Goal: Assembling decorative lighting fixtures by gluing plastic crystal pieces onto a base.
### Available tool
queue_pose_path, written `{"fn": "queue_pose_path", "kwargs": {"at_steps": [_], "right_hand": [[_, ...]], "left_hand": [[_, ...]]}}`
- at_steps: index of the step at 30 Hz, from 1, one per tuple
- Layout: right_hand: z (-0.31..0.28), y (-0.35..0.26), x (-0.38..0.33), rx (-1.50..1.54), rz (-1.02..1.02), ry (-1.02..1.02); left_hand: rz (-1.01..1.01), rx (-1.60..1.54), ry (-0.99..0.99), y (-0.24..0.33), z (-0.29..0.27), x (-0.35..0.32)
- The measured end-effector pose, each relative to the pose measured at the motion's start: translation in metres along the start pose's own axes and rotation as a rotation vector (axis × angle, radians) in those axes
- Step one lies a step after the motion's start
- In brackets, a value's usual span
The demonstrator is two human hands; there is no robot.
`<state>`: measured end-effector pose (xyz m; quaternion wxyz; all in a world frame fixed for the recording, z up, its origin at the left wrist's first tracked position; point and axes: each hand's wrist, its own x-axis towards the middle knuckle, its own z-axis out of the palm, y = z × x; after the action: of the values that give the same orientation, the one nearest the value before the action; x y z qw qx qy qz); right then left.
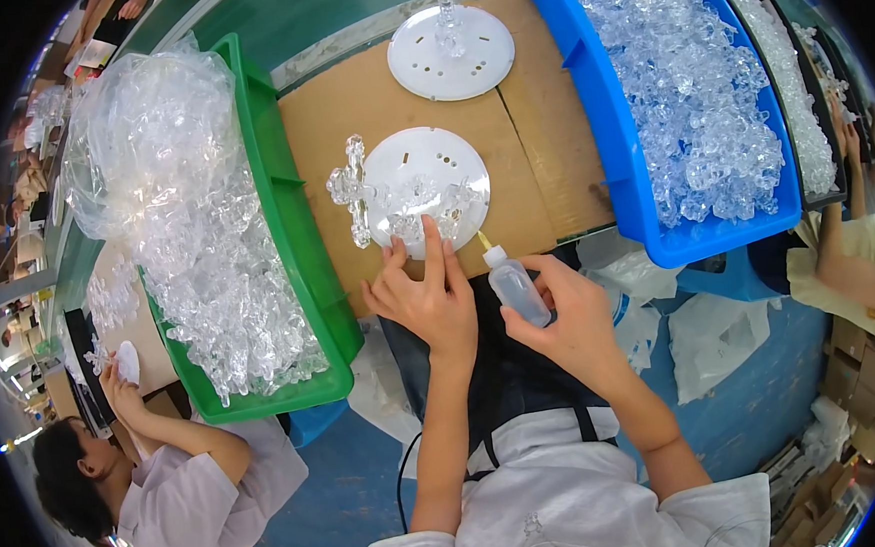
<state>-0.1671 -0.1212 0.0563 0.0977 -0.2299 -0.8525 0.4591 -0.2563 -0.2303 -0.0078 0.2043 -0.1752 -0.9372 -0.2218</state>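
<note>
A round white plate [426,164] with small holes and slots lies on the cardboard. Clear plastic pieces [423,196] sit on its near half. My left hand [424,296] reaches over the plate's near rim, fingers spread and the index finger stretched onto the clear pieces. In my right hand [572,317] is a small translucent squeeze bottle [519,289], tilted so that its yellow-tipped nozzle points at the plate's near right edge. A clear cross-shaped piece [354,190] lies against the plate's left side. Farther back, another white plate [452,67] carries a clear cross-shaped part [447,12].
Left of the cardboard [531,167] stands a green bin [287,192] heaped with clear pieces and a plastic bag [164,140]. A blue bin [618,142] of clear pieces stands at right, beside a dark tray [818,190]. A co-worker [190,479] sits at lower left.
</note>
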Motion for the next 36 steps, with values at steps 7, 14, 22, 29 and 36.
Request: {"fn": "queue_pose_path", "kwargs": {"at_steps": [7, 14, 22, 29, 36], "right_hand": [[0.009, 0.0, -0.011, 0.023, -0.053, -0.034], [0.017, -0.005, -0.011, -0.02, -0.024, -0.04], [0.031, -0.005, -0.009, 0.006, 0.032, -0.034], [0.032, -0.008, -0.008, 0.02, 0.069, -0.05], [0.028, -0.006, -0.003, 0.017, 0.086, -0.025]], "left_hand": [[0.115, -0.021, -0.077, -0.002, -0.017, 0.005], [0.139, -0.028, -0.21, -0.006, -0.028, 0.007], [0.128, -0.069, -0.29, -0.009, -0.031, 0.009], [0.113, -0.079, -0.29, -0.01, -0.031, 0.008], [0.109, -0.244, -0.261, -0.011, -0.036, 0.007]]}}
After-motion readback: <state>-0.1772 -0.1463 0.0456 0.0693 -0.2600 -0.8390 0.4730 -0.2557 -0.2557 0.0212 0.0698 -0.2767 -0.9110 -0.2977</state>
